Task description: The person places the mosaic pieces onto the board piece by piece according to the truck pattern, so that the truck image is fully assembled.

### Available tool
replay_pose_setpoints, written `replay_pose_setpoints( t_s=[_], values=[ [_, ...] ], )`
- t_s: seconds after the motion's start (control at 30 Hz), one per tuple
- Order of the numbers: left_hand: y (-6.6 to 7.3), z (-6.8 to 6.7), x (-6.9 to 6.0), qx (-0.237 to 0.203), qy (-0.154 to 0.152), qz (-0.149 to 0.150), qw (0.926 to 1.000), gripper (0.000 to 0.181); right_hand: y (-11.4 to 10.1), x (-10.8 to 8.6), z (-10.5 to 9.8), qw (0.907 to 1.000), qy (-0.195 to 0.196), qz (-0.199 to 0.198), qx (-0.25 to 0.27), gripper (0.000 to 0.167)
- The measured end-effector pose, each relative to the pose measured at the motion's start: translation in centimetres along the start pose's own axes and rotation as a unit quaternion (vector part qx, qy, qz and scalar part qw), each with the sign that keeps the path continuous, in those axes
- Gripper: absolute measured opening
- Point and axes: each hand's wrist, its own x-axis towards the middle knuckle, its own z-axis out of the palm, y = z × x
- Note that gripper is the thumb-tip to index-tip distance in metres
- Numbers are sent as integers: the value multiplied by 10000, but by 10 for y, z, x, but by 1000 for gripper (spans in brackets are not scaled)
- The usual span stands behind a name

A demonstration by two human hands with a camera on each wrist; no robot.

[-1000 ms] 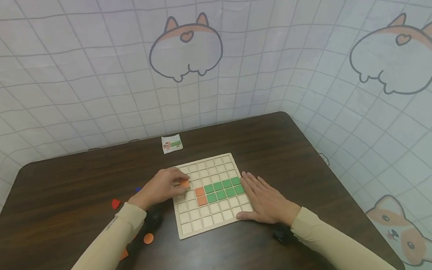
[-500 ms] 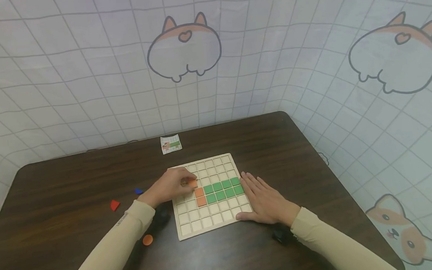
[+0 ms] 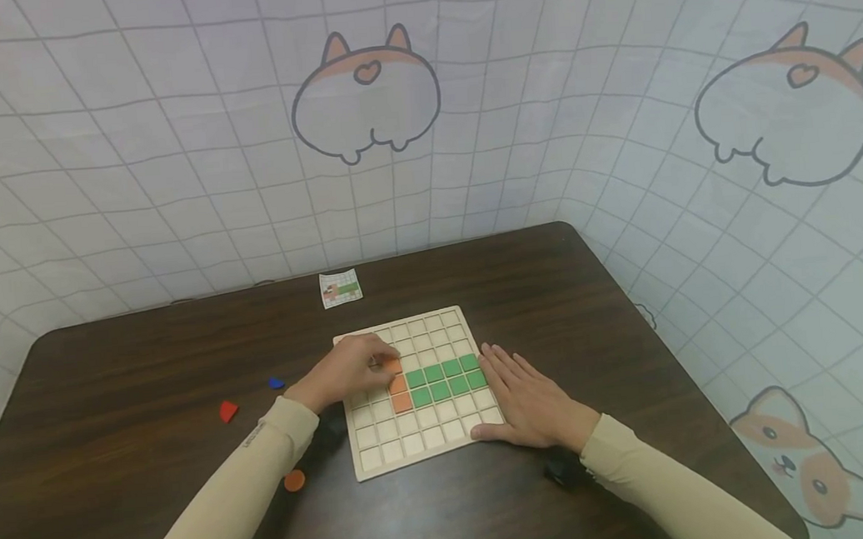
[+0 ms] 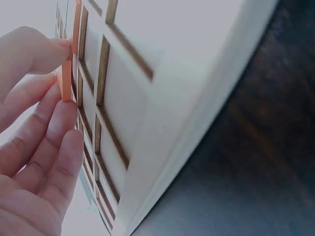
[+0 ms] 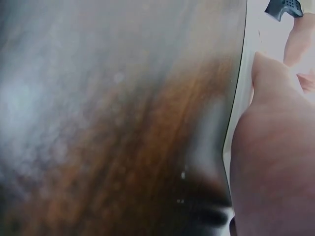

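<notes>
A light wooden grid board (image 3: 424, 337) lies on the dark table. My left hand (image 3: 344, 372) is over its left part, pinching an orange square tile (image 4: 65, 81) between thumb and fingers. In the left wrist view the tile is held on edge, tilted against the board's grid. Just below it in the head view, more orange tiles (image 3: 402, 403) sit in the cells, with a double row of green tiles (image 3: 437, 392) to their right. My right hand (image 3: 527, 401) rests flat along the board's right edge, fingers straight. The cells under my left hand are hidden.
Behind the board lies a small printed card (image 3: 340, 289) with a coloured grid pattern. Left of the board are a red wedge piece (image 3: 228, 411), a small blue piece (image 3: 277, 383) and an orange round piece (image 3: 294, 480). A patterned cloth (image 3: 228, 150) hangs behind the table.
My left hand has moved right across the board with the orange tile, up to the column of orange tiles. The right hand has stayed on the board's edge.
</notes>
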Motion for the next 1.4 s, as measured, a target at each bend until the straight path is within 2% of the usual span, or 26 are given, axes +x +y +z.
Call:
replay_pose_setpoints(
  t_s=[0.4, 0.7, 0.9, 1.27, 1.4],
  values=[
    [1, -1, 0, -131, -158, -91, 9997, 32, 1, 0, 2, 10000, -14, 8, 37, 113],
    [1, -1, -2, -105, -132, -124, 9998, 32, 0, 1, 1, 10000, 0, 2, 26, 113],
    [-1, -4, -6, 15, 58, -30, 10000, 32, 1, 1, 2, 10000, -51, 41, 20, 113],
    [-12, -23, -39, -7, 277, -276, 9992, 33, 0, 1, 0, 9999, -111, 4, 13, 113],
    [-15, -30, -50, 122, 369, -288, 9988, 31, 0, 1, 1, 9999, -95, 2, -35, 114]
  ],
)
